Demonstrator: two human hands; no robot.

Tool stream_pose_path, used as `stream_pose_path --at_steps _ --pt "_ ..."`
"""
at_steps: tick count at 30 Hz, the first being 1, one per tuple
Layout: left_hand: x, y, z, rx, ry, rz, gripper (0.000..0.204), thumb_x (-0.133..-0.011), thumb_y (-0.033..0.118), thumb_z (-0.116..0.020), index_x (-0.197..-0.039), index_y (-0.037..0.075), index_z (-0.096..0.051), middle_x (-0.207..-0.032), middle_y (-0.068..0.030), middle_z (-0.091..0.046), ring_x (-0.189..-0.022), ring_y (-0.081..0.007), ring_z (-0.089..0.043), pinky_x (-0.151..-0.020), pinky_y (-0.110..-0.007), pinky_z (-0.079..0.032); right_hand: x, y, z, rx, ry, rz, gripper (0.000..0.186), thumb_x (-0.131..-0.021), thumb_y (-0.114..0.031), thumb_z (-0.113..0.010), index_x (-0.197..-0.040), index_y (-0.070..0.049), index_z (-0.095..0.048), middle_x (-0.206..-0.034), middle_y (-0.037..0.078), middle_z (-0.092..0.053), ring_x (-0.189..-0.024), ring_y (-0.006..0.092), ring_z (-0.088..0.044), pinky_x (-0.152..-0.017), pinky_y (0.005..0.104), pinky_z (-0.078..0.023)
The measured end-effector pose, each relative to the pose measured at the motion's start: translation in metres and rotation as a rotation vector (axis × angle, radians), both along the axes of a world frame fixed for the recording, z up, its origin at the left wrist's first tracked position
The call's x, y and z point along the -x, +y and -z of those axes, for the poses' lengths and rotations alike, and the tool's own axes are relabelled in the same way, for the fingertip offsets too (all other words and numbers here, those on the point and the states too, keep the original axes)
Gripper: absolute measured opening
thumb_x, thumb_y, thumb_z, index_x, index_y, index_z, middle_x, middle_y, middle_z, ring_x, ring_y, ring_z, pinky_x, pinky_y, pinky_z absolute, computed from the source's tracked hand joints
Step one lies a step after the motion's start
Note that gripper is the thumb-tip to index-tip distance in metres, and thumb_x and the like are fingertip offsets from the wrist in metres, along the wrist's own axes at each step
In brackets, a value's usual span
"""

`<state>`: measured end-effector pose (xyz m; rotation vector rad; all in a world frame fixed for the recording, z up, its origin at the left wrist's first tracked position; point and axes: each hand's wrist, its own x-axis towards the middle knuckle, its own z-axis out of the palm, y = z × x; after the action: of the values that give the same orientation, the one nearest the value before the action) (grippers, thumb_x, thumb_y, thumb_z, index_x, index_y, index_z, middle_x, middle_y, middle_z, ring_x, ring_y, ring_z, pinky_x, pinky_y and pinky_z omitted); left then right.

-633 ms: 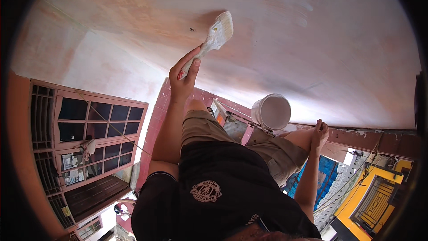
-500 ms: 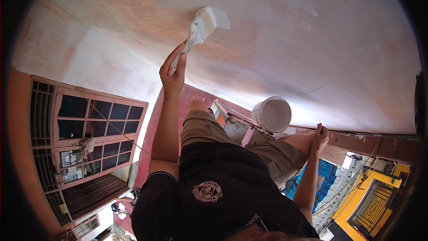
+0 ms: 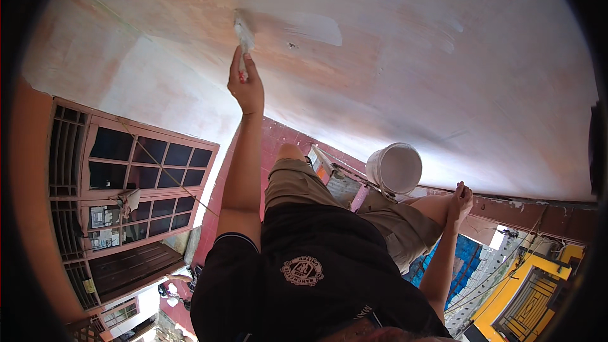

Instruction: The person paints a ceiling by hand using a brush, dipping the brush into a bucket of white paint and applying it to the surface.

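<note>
A white-coated paintbrush [image 3: 242, 28], red at its handle's end, is against the patchy white and peach painted surface [image 3: 443, 76], beside a fresh pale streak. My left hand [image 3: 246, 85] is closed round its handle, arm raised. My right hand [image 3: 460, 202] has curled fingers near my bent knee; what they hold, if anything, I cannot make out. A white bucket [image 3: 394, 168] stands between my hands, nearer the right one, above my khaki shorts.
At the left is a pink-framed window [image 3: 145, 158] with a line across it and cloth on it. Red tiles [image 3: 275, 132] show beyond my left arm. At the lower right are blue sheeting [image 3: 462, 259], a yellow building front [image 3: 500, 310] and several wires.
My left hand has moved the brush left and up onto the painted surface, and a white streak has appeared to its right. The view has shifted slightly; my right hand stays near my knee.
</note>
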<state>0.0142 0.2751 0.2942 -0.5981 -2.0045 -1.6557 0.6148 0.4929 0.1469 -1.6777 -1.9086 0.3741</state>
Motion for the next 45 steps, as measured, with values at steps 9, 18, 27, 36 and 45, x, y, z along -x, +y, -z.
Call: stream_pose_path --at_steps 9,18,27,36,45 --pt "-0.164 0.04 -0.001 0.118 0.341 0.45 0.049 -0.094 -0.001 -0.067 -0.141 -0.005 -0.055 -0.139 -0.0258 -0.061 -0.126 -0.042 -0.062 -0.105 -0.046 -0.052 0.007 0.005 -0.003 0.0 -0.026 -0.032 0.035 -0.102 -0.029 -0.06 -0.097 0.002 -0.076 -0.09 0.019 -0.072 -0.082 0.0356 -0.07 -0.076 0.0455 -0.053" --pt "-0.169 0.027 -0.024 -0.03 0.262 0.854 0.051 -0.091 -0.001 -0.073 -0.139 0.0 -0.058 -0.137 -0.0193 -0.065 -0.124 -0.0358 -0.065 -0.101 -0.041 -0.057 0.001 0.005 0.004 0.045 -0.064 0.011 0.036 -0.1 -0.032 -0.062 -0.097 0.001 -0.076 -0.094 0.02 -0.074 -0.084 0.036 -0.072 -0.078 0.0454 -0.055" --pt "-0.03 -0.034 -0.009 -0.042 -0.071 0.473 0.034 -0.102 0.014 -0.067 -0.133 0.001 -0.067 -0.125 -0.014 -0.073 -0.115 -0.0176 -0.068 -0.099 -0.03 -0.052 -0.004 0.005 0.011 0.005 0.002 -0.029 0.033 -0.1 -0.028 -0.06 -0.098 0.0 -0.078 -0.094 0.019 -0.075 -0.084 0.0354 -0.072 -0.077 0.045 -0.055" --pt "0.054 -0.048 -0.005 -0.04 -0.038 -0.002 0.037 -0.103 0.026 -0.067 -0.132 0.005 -0.069 -0.109 -0.0121 -0.077 -0.075 -0.0112 -0.06 -0.072 -0.027 -0.052 -0.011 0.019 0.026 -0.03 -0.043 -0.045 0.038 -0.103 -0.032 -0.06 -0.096 0.001 -0.077 -0.088 0.013 -0.077 -0.072 0.0215 -0.073 -0.063 0.0347 -0.058" --pt "-0.128 0.022 -0.012 0.093 0.357 0.312 0.053 -0.09 -0.001 -0.072 -0.141 0.0 -0.056 -0.138 -0.0233 -0.062 -0.124 -0.041 -0.062 -0.101 -0.044 -0.054 -0.005 0.014 0.017 -0.022 -0.122 -0.068 0.038 -0.103 -0.032 -0.06 -0.099 0.001 -0.077 -0.089 0.013 -0.077 -0.075 0.0225 -0.073 -0.067 0.0354 -0.057"
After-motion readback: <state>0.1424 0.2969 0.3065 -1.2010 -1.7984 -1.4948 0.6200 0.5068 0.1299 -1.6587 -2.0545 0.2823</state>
